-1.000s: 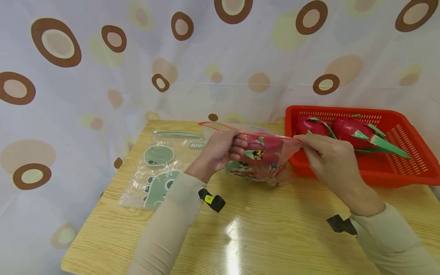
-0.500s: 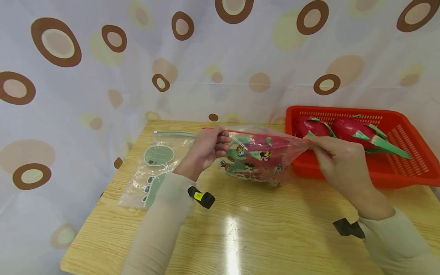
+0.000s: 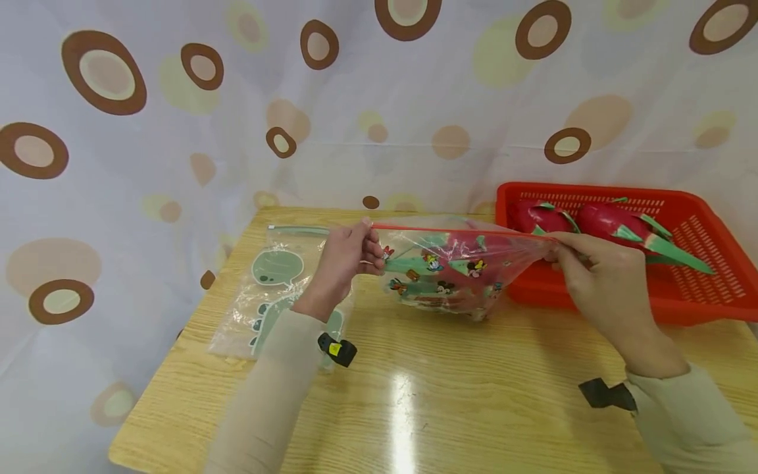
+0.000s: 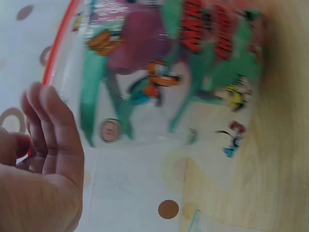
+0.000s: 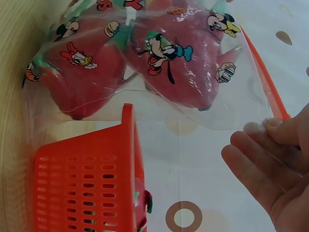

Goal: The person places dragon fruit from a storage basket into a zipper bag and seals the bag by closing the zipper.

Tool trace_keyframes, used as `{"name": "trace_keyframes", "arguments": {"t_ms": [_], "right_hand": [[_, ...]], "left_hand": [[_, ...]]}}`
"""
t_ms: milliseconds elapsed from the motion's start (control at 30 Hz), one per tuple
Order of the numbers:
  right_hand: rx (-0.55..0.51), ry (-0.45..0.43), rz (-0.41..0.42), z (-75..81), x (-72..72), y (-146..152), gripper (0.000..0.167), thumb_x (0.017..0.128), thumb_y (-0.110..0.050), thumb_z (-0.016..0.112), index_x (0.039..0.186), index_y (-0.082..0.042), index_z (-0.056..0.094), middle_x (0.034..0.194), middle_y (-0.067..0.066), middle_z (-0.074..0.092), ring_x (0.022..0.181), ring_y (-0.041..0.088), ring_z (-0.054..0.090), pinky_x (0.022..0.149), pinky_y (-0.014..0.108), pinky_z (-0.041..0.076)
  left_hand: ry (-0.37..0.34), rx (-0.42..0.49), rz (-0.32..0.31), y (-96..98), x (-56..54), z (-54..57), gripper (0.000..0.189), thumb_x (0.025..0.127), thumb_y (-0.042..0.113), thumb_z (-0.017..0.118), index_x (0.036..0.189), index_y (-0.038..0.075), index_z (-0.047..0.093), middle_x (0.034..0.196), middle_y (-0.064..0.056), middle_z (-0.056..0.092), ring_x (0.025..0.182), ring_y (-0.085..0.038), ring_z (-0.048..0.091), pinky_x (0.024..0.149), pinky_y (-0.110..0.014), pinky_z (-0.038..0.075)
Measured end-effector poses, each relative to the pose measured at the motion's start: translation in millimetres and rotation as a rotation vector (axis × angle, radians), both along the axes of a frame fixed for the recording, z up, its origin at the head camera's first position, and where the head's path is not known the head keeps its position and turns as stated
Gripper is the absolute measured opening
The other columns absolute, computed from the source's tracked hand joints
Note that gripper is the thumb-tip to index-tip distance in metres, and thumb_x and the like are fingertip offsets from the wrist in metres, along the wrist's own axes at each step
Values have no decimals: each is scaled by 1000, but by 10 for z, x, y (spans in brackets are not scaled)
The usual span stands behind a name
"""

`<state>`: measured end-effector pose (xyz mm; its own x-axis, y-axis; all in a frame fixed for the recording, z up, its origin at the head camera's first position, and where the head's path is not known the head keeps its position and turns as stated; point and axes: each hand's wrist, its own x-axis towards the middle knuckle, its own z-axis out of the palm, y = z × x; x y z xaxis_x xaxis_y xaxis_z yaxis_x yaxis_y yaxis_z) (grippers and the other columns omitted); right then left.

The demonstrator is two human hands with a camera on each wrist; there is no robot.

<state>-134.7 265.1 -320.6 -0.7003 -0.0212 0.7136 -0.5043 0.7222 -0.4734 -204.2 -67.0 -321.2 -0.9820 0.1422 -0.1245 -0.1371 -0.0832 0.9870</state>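
Observation:
A clear zip bag (image 3: 435, 280) with cartoon prints and a red zip strip (image 3: 450, 229) stands over the table, its strip stretched straight between both hands. Inside, two dragon fruits (image 5: 176, 67) with green leaf tips show through the plastic. My left hand (image 3: 342, 266) pinches the strip's left end between thumb and index finger; the other fingers are bent loosely, and in the left wrist view they stand beside the bag. At the opposite corner, my right hand (image 3: 610, 283) pinches the red strip with thumb and index finger.
A red basket (image 3: 628, 309) at the right holds more dragon fruits (image 3: 612, 222); its near left side is close to the bag. Another clear bag (image 3: 275, 270) with a green dinosaur print lies flat at the left, partly behind the left arm. A dotted curtain (image 3: 426, 79) hangs behind the table.
My left hand has slid left along the red strip, and my right hand has shifted right. The bag's mouth, gaping at its left end before, is now drawn into a straight line.

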Motion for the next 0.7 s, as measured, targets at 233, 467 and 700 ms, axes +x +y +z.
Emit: {"name": "trace_keyframes", "arguments": {"t_ms": [233, 467, 700], "right_hand": [[-64, -74, -15, -65, 15, 50, 20, 89, 1, 70, 108, 4, 74, 85, 22, 74, 72, -25, 55, 67, -2, 44], [-150, -199, -27, -186, 8, 80, 23, 93, -7, 67, 115, -1, 72, 91, 22, 74, 70, -18, 62, 69, 1, 48], [-250, -385, -29, -454, 207, -35, 51, 100, -21, 59, 148, -12, 44, 124, 20, 68, 80, -15, 65, 73, 3, 50]], "left_hand": [[254, -306, 55, 75, 131, -270, 44, 94, 40, 67, 124, 10, 55, 110, -5, 57, 91, -17, 57, 80, -33, 55], [157, -451, -96, 244, 198, -663, 100, 80, 34, 84, 154, 22, 18, 149, -8, 38, 133, -27, 44, 103, -46, 49], [185, -413, -60, 453, 219, -879, 93, 79, 31, 85, 149, 20, 26, 145, -4, 49, 136, -22, 46, 115, -43, 39]]}}
